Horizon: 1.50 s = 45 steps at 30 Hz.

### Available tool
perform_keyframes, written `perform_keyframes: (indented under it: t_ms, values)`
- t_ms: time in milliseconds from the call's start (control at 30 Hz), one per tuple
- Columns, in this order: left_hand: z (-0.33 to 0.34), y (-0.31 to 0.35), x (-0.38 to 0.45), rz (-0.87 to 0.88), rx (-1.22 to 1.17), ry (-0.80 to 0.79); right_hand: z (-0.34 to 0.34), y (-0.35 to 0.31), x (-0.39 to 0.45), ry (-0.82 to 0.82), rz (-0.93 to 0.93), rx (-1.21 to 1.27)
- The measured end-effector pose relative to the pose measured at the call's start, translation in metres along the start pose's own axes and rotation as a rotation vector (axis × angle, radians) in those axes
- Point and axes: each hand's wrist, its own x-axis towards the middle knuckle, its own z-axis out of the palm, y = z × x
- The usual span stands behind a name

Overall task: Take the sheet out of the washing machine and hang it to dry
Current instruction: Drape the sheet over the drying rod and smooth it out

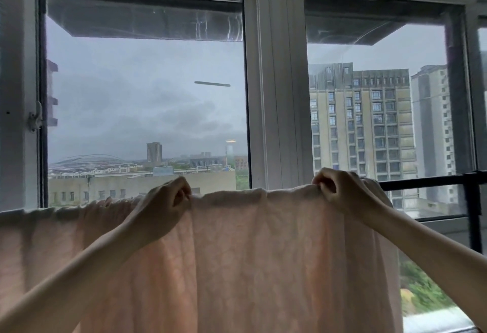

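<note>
The pale pink sheet (263,253) hangs in front of the window (147,90), its top fold at the level of both raised hands and its body falling straight below them. The left hand (163,206) pinches the top fold with curled fingers, and the right hand (340,193) grips the same fold further along, fingers closed over the cloth. Between the hands the fold runs nearly taut; beyond the left hand it bunches into small gathers. Whatever carries the sheet is hidden under the fold, so I cannot tell whether it is a pole or a line. A dark railing (432,180) shows just past the right hand.

The step in hand looks like spreading the sheet along its support. To do it well, each hand probably needs to draw the fold outward, away from the other, keeping it level so neither side slides down. The gathers beyond the left hand want smoothing next, since bunched cloth dries slowly. Pulling too hard to one side risks dragging the whole sheet off.
</note>
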Motion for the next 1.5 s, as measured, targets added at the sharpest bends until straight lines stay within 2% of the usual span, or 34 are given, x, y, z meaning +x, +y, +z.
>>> perform_keyframes:
  t_ms: [133, 267, 400, 600, 833, 1067, 1200, 1333, 1500]
  values:
    - [0.008, 0.013, 0.000, 0.046, 0.026, 0.010, 0.004, 0.007, 0.000, -0.019, -0.031, 0.057]
    - [0.018, 0.038, 0.003, 0.204, 0.091, 0.088, 0.013, 0.020, 0.000, 0.064, -0.087, 0.098]
    - [0.033, 0.055, 0.010, 0.324, 0.125, 0.049, 0.019, 0.027, -0.001, 0.145, -0.091, 0.118]
    - [0.058, 0.069, 0.017, 0.310, 0.032, 0.075, 0.021, 0.041, -0.004, 0.210, -0.062, 0.164]
    - [0.054, 0.057, 0.012, 0.288, 0.137, 0.126, 0.017, 0.056, -0.008, 0.325, -0.105, 0.095]
    - [0.061, 0.077, 0.015, 0.171, 0.175, 0.130, 0.015, 0.061, -0.003, 0.157, -0.191, 0.176]
    - [0.080, 0.121, 0.022, 0.202, 0.145, 0.090, 0.001, 0.074, 0.002, 0.052, -0.232, 0.077]
    - [0.107, 0.168, 0.035, 0.243, 0.115, 0.060, -0.003, 0.101, 0.009, -0.022, -0.308, 0.148]
    - [0.139, 0.210, 0.057, 0.247, 0.148, -0.031, -0.002, 0.133, 0.013, -0.029, -0.396, 0.108]
